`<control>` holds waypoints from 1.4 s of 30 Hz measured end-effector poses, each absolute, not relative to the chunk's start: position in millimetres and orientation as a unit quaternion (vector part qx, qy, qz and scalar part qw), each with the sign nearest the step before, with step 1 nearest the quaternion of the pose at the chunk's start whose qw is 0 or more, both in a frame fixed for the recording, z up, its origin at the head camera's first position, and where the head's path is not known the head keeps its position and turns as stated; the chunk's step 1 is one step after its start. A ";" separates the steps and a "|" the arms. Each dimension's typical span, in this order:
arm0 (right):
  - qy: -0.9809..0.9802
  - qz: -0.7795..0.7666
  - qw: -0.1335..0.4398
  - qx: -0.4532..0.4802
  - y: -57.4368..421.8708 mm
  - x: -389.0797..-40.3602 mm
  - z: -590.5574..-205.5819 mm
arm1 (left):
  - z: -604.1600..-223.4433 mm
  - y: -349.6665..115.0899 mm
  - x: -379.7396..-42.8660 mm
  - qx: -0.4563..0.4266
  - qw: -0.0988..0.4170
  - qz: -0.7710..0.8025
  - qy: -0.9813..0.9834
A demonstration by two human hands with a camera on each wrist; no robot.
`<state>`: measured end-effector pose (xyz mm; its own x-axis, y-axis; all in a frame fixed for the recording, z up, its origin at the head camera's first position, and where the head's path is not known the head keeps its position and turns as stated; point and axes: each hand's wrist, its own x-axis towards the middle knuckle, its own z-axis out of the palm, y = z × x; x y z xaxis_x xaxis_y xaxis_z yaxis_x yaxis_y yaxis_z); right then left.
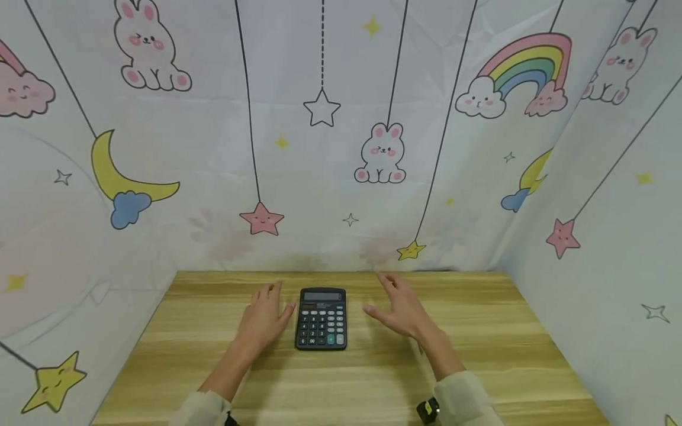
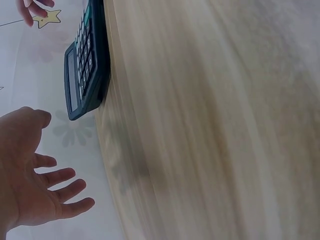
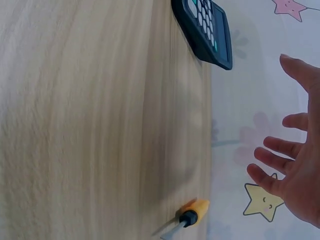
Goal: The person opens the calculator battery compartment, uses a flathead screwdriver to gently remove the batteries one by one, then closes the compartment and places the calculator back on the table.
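A black calculator [image 1: 321, 319] lies face up on the wooden table, its display toward the back wall. To its left hovers my left hand [image 1: 263, 316], fingers spread, with the thumb tip near the calculator's edge. My right hand [image 1: 401, 310] is on the other side, thumb pointing toward the calculator across a wider gap. Neither hand holds anything; both palms show bare in the wrist views. A yellow-handled screwdriver [image 3: 196, 212] with a black collar and metal shaft lies on the table by my right hand. In the head view my right hand and forearm hide most of it.
The wooden table [image 1: 373, 384] ends at a white cloth backdrop [image 1: 319, 195] printed with rabbits, stars and a rainbow. More cloth hangs along the left and right sides. A dark wrist device [image 1: 428, 409] sits at my right sleeve.
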<state>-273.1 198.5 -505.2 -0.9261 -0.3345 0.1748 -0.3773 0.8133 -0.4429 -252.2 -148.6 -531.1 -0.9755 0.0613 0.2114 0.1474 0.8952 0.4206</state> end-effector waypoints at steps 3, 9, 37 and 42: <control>-0.950 0.253 0.031 0.179 194.2 -272.9 -507.1 | -531.1 -146.4 -253.0 -0.051 0.095 -0.228 -0.968; -0.945 0.278 0.016 0.174 184.5 -270.1 -513.2 | -532.8 -143.3 -253.2 -0.051 0.098 -0.226 -0.968; -0.928 0.317 -0.008 0.195 151.8 -268.4 -537.5 | -541.8 -138.9 -255.4 -0.047 0.060 -0.318 -0.945; -0.918 0.343 -0.020 0.195 147.6 -267.9 -537.9 | -543.6 -135.7 -256.2 -0.046 0.056 -0.332 -0.940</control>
